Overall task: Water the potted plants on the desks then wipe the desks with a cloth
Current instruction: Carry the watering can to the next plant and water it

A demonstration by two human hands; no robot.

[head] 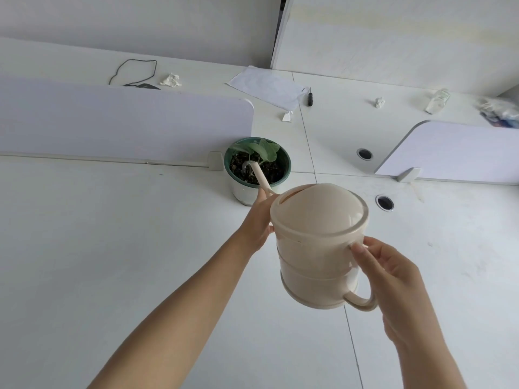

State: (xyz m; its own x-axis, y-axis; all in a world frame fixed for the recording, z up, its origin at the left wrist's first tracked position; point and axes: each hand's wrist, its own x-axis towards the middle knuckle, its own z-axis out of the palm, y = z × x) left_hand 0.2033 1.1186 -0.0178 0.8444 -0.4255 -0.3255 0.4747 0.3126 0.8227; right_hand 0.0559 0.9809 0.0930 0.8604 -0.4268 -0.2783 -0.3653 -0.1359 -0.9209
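Over the pot: the spout [261, 178] of a beige watering can [317, 248] crosses the green rim and ends just above the soil [269, 171], so whatever comes out lands on earth and not on the white top (a pale curl at the tip looks to me like water running).
Potted plant [243, 192]: upright on the desk [112, 248], just beside the end of the low partition [112, 122]; its broad leaves [264, 150] sit on the far side, out of the spout's way.
Can: in the air between the person and the pot, tipped forward toward the plant, domed lid uppermost.
Right hand [393, 276]: fingers curled round the upper part of the handle [363, 306], thumb pressed flat where it joins the rim. I judge this grip carries the weight and sets the tilt.
Left hand [259, 220]: against the can's front at the root of the spout, thumb on the near wall, one finger lying up along the spout. The other fingers are hidden behind the body, so I cannot tell how they lie. It seems there to steady the aim.
Stage: watering of this plant looks under way, with wiping not yet begun. I see no cloth, only a crumpled tissue [170, 80], a sheet of paper [266, 87] and a cable [134, 71] on the far desk.
Risk: too steep a tilt could flood the small pot.
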